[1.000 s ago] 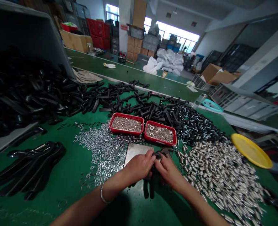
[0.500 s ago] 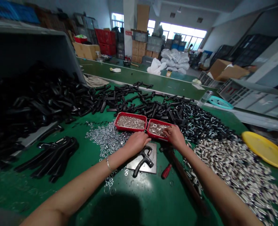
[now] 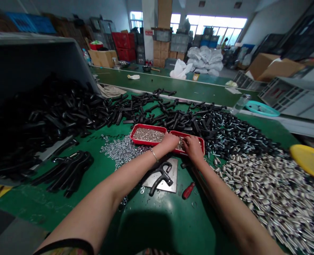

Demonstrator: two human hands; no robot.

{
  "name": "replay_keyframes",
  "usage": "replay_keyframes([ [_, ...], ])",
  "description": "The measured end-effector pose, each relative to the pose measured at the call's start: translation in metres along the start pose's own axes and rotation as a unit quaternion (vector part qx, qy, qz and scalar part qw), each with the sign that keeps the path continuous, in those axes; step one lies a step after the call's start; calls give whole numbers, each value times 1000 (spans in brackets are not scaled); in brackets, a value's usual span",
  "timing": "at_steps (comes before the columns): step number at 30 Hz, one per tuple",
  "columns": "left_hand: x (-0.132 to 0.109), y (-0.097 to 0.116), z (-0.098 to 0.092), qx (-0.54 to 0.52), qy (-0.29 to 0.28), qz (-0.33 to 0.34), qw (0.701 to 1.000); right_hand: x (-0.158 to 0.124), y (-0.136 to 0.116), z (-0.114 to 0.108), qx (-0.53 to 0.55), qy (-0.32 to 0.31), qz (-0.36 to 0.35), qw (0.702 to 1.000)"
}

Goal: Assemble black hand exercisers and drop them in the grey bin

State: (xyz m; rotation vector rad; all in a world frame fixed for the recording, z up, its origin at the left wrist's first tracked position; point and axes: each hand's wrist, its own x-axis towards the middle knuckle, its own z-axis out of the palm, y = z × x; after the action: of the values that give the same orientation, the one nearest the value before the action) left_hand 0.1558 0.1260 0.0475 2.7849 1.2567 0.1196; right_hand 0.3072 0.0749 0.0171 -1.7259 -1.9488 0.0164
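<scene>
And they close in! Since a moment ago the left hand (image 3: 170,141) and right hand (image 3: 193,148) have drawn together, now meeting over the right-hand red tray (image 3: 202,147). Fingers bunch downward on both, pressed together rather than spread, but whether they pinch anything, I cannot tell. That tray sits at twelve o'clock from the steel plate (image 3: 173,186) and holds small silver washers (image 3: 180,144), with its twin red tray (image 3: 132,134) touching it at nine o'clock, packed with fine silver hardware (image 3: 148,135). On the plate lies a black forked handle (image 3: 161,173), with a red-handled screwdriver (image 3: 188,190) just beside it at three o'clock. A loose heap of washers (image 3: 122,150) spreads across the green tabletop (image 3: 157,226) at nine o'clock, and scrawled writing (image 3: 105,137) there stays unreadable!
</scene>
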Motion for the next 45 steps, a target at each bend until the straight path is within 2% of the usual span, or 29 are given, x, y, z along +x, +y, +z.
replay_keyframes([
  [5, -6, 0, 1, -49, 47, -24, 997, 4, 1, -1, 106, 55, 16, 993],
  [7, -12, -6, -2, -74, 72, -33, 994, -7, -7, -8, 138, 77, 24, 987],
  [9, -27, -15, -4, -134, 112, -41, 984, -30, -19, -13, 178, 82, 40, 980],
  [11, -50, -25, -3, -262, 166, -50, 949, -58, -33, -14, 244, 41, 69, 966],
  [13, -81, -31, 2, -413, 188, -68, 888, -83, -45, -12, 302, -21, 103, 948],
  [14, -97, -32, 5, -470, 176, -79, 862, -92, -49, -10, 316, -42, 119, 940],
  [16, -128, -30, 12, -511, 130, -101, 843, -99, -54, -6, 315, -56, 140, 937],
  [18, -152, -23, 20, -494, 109, -116, 855, -97, -56, -3, 308, -68, 150, 937],
  [20, -166, -16, 26, -451, 118, -117, 877, -91, -58, -2, 301, -89, 150, 938],
  [23, -172, -10, 31, -395, 137, -98, 903, -86, -60, 0, 288, -113, 143, 940],
  [26, -170, -9, 33, -364, 141, -84, 917, -86, -63, -1, 247, -120, 123, 954],
  [29, -170, -11, 36, -361, 146, -79, 918, -86, -67, -6, 151, -125, 68, 978],
  [31, -170, -11, 37, -360, 156, -80, 917, -84, -74, -12, 53, -140, 6, 989],
  [34, -171, -8, 39, -340, 170, -84, 921, -76, -87, -18, -105, -180, -106, 972],
  [37, -171, -5, 36, -299, 170, -76, 936, -65, -95, -20, -168, -224, -153, 948],
  [39, -172, -3, 34, -271, 165, -58, 947, -61, -90, -23, -156, -244, -139, 947],
  [41, -174, -3, 33, -258, 161, -37, 952, -65, -78, -30, -125, -257, -96, 954],
  [43, -176, -5, 33, -265, 161, -28, 950, -78, -61, -40, -123, -240, -30, 962],
  [45, -176, -7, 34, -278, 162, -34, 946, -98, -44, -51, -167, -196, 14, 966],
])
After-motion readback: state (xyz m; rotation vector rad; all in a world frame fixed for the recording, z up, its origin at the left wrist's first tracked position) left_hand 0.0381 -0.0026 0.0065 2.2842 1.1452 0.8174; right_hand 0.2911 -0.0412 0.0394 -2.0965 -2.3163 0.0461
